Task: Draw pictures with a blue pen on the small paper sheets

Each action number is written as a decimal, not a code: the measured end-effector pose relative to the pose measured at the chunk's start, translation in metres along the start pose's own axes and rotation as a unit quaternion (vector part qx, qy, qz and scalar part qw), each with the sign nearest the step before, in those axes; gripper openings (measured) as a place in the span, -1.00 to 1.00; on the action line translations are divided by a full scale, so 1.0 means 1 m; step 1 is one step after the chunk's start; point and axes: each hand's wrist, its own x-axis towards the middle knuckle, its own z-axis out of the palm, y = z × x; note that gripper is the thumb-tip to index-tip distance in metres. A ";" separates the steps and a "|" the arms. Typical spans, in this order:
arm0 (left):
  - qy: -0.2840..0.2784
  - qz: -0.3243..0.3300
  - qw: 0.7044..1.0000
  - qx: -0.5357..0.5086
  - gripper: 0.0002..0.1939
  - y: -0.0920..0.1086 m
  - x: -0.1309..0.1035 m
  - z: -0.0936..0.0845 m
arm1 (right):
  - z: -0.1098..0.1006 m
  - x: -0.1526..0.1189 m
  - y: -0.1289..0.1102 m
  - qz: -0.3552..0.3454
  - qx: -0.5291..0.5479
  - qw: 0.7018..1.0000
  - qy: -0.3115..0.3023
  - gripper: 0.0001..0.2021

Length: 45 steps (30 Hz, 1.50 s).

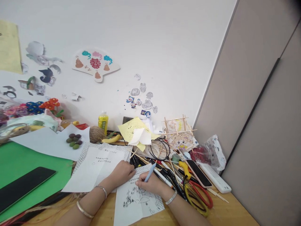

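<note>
My right hand [150, 183] is closed around a light blue pen [150, 172], its tip end hidden by the fingers. Beneath it lies a white sheet with ink drawings [134, 208], some handwritten lines and a cross-hatched border. My left hand [121, 174] rests with curled fingers at the top left of that sheet, over the edge of a second sheet with handwriting [101, 163]. I see nothing between the left fingers, though their undersides are hidden.
Right of the sheets lie several markers [166, 179], scissors with red handles [203, 194], a phone [199, 173] and a white power bank [215, 177]. Behind stand a yellow bottle [102, 121] and a stick frame [178, 125]. A black tablet [25, 186] lies on green card [30, 160] at left.
</note>
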 end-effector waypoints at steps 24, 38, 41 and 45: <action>-0.001 -0.002 1.000 -0.005 -0.64 0.001 0.000 -0.002 | 0.001 -0.001 -0.004 -0.018 0.002 1.000 0.021 -0.78; 0.010 0.005 1.000 -0.006 -0.63 -0.001 0.000 0.002 | -0.001 -0.003 -0.009 0.008 0.009 1.000 0.013 -0.77; 0.010 0.005 1.000 -0.005 -0.63 -0.001 0.000 0.001 | -0.001 -0.003 -0.010 0.000 0.002 1.000 0.013 -0.77; 0.007 0.003 1.000 0.000 -0.64 0.000 0.000 0.000 | 0.000 -0.002 -0.007 0.003 0.003 1.000 0.019 -0.77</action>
